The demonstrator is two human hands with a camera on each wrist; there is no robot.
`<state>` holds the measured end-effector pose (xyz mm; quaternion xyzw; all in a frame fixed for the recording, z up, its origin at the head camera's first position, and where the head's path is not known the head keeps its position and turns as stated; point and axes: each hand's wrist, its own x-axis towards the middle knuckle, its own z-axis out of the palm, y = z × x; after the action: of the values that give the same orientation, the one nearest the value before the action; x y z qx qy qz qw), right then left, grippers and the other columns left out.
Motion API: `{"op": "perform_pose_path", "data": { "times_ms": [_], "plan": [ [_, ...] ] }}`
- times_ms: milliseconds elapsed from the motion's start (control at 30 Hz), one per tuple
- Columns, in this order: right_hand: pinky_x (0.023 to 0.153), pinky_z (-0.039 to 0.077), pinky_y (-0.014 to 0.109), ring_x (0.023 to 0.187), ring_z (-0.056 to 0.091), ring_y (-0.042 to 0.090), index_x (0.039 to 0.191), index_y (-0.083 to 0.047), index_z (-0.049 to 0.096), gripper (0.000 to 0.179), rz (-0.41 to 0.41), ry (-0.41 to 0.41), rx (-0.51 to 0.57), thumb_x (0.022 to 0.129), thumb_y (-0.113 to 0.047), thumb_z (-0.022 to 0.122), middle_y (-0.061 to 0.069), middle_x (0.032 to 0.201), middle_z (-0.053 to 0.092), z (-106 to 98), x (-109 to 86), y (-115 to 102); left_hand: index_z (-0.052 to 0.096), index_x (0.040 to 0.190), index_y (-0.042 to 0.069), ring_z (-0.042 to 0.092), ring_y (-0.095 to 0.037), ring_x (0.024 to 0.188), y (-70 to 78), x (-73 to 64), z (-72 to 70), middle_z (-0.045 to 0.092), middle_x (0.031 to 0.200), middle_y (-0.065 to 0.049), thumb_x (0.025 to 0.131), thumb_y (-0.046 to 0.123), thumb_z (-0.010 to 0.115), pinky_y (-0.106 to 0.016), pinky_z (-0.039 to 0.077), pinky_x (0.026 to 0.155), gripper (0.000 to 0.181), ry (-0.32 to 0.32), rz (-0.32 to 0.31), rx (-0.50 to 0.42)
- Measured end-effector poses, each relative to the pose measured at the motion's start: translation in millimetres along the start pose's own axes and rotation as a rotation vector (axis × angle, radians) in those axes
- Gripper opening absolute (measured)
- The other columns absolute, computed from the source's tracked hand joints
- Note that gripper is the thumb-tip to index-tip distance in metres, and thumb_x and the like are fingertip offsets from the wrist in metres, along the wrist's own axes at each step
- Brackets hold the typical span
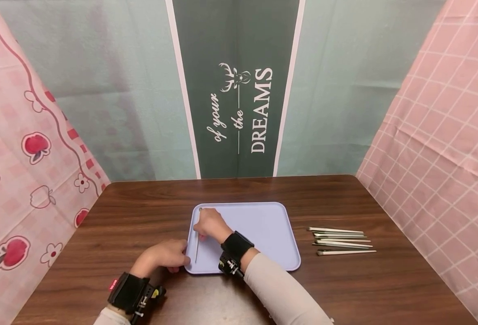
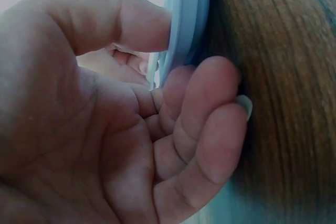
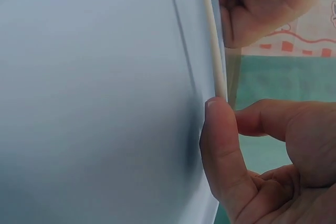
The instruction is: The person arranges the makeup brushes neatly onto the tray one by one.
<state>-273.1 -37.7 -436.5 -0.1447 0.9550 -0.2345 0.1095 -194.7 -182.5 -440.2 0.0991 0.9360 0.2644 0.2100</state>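
A pale lilac rectangular tray lies on the table. Over its left side, my right hand pinches a slim brush with a pale handle between thumb and fingertips. The brush lies lengthwise along the tray's left rim, its tip hidden partly by the hand. In the right wrist view the handle runs close over the tray surface and casts a shadow on it. My left hand grips the tray's near left edge, thumb on the rim and fingers curled at the outer side, as the left wrist view shows.
Several brushes with pale handles lie in a loose row on the dark wood table, right of the tray. A printed cloth hangs behind the table, with pink cloths at both sides.
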Motion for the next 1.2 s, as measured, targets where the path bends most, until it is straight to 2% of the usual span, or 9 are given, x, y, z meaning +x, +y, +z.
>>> {"op": "perform_pose_path", "data": {
  "times_ms": [267, 467, 900, 1033, 1200],
  "plan": [
    [0.045, 0.039, 0.017, 0.038, 0.057, 0.006, 0.06, -0.011, 0.058, 0.029, 0.008, 0.008, 0.014, 0.086, -0.011, 0.07, -0.005, 0.04, 0.056, 3, 1.1, 0, 0.053, 0.08, 0.007, 0.062, -0.018, 0.051, 2.5, -0.4, -0.7, 0.059, 0.064, -0.006, 0.078, 0.009, 0.066, -0.03, 0.053, 0.049, 0.014, -0.007, -0.004, -0.005],
    [0.042, 0.039, 0.017, 0.036, 0.055, 0.005, 0.057, -0.01, 0.059, 0.032, 0.003, 0.015, 0.035, 0.086, -0.009, 0.069, -0.003, 0.04, 0.056, 4, 2.2, -1, 0.053, 0.081, 0.008, 0.062, -0.017, 0.052, 3.3, 0.5, -0.8, 0.059, 0.064, -0.005, 0.078, 0.009, 0.066, -0.03, 0.053, 0.05, 0.014, -0.016, -0.007, -0.007],
    [0.04, 0.041, 0.018, 0.037, 0.06, 0.008, 0.059, -0.01, 0.058, 0.032, 0.028, 0.021, 0.096, 0.089, -0.011, 0.068, -0.001, 0.041, 0.058, 5, 3.4, 0, 0.053, 0.081, 0.007, 0.062, -0.018, 0.052, 3.4, 0.8, -0.5, 0.059, 0.065, -0.006, 0.078, 0.008, 0.066, -0.031, 0.053, 0.05, 0.013, -0.011, -0.009, -0.015],
    [0.041, 0.042, 0.018, 0.038, 0.061, 0.009, 0.061, -0.01, 0.057, 0.031, 0.016, 0.007, 0.093, 0.09, -0.012, 0.068, 0.0, 0.043, 0.059, 2, 2.2, 0, 0.054, 0.081, 0.007, 0.061, -0.018, 0.052, 3.1, 1.0, -0.7, 0.059, 0.066, -0.007, 0.078, 0.008, 0.067, -0.031, 0.054, 0.05, 0.013, -0.014, -0.008, -0.017],
    [0.043, 0.04, 0.019, 0.039, 0.059, 0.008, 0.056, -0.012, 0.056, 0.034, -0.016, 0.01, 0.055, 0.088, -0.014, 0.066, -0.001, 0.044, 0.059, -5, 1.4, 5, 0.054, 0.081, 0.006, 0.061, -0.018, 0.052, 2.3, 0.6, -0.8, 0.059, 0.065, -0.007, 0.079, 0.008, 0.067, -0.031, 0.053, 0.05, 0.014, -0.012, -0.009, -0.005]
  ]
}}
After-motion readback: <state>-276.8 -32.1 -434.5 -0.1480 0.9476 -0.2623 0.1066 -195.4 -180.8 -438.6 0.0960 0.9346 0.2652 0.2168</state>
